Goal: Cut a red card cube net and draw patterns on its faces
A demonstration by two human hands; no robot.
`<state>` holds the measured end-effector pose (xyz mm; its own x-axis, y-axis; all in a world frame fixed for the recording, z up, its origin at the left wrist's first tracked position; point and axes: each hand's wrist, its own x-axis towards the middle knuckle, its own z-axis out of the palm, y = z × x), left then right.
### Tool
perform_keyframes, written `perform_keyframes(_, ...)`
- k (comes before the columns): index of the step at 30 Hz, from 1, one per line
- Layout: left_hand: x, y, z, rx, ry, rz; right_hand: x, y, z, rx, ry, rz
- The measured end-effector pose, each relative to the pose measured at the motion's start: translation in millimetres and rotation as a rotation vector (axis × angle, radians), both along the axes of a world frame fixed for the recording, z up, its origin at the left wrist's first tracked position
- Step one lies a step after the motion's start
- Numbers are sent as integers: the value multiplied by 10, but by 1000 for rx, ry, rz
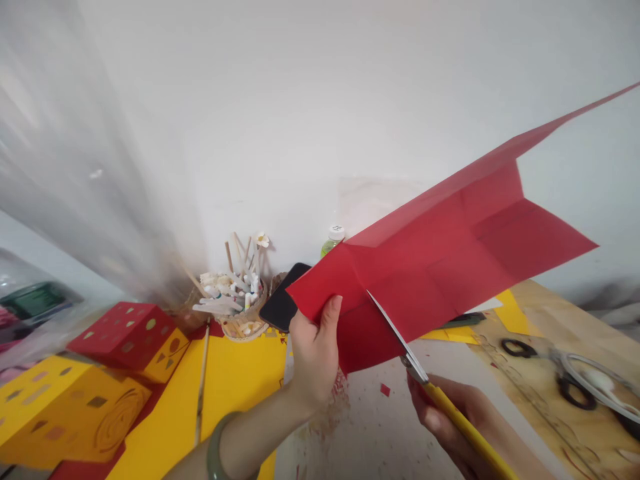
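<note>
A large sheet of red paper (425, 273) with fold creases is held up at a slant in front of me. My left hand (317, 350) grips its lower left part, thumb on the near face and the other fingers mostly hidden behind. In my right hand (450, 420) are yellow-handled scissors (417, 367). One silver blade lies across the near face of the paper, pointing up and left towards my left thumb. The other blade is hidden, apparently behind the sheet. A small red scrap (385, 389) lies on the grey work surface (370, 433) below.
Decorated yellow (55, 413) and red boxes (125, 333) stand at left, beside yellow paper (245, 393) with a thin stick (202, 387). Behind are a basket of pens (235, 300), a black phone (283, 303) and a white-capped bottle (334, 239). Black-handled scissors (575, 390) lie right.
</note>
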<state>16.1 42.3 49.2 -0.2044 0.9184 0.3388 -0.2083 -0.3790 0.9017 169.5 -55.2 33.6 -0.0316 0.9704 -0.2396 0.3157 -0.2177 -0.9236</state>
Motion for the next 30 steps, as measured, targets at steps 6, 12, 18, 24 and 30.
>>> perform_keyframes(6, -1, -8, -2, 35, 20, -5, -91, -36, 93, 9, -25, -114)
perform_keyframes(12, -2, -13, -2, 26, -2, -6, -86, -43, 117, -10, -3, -96)
perform_keyframes(18, 7, -45, 24, -31, -101, -219, -98, -78, 165, 8, 74, -17)
perform_keyframes(24, 24, -69, -5, -55, -130, -195, -6, -102, 136, -22, 45, 46)
perform_keyframes(30, 25, -66, -135, -164, -170, -200, -6, -128, 106, 35, 68, -35)
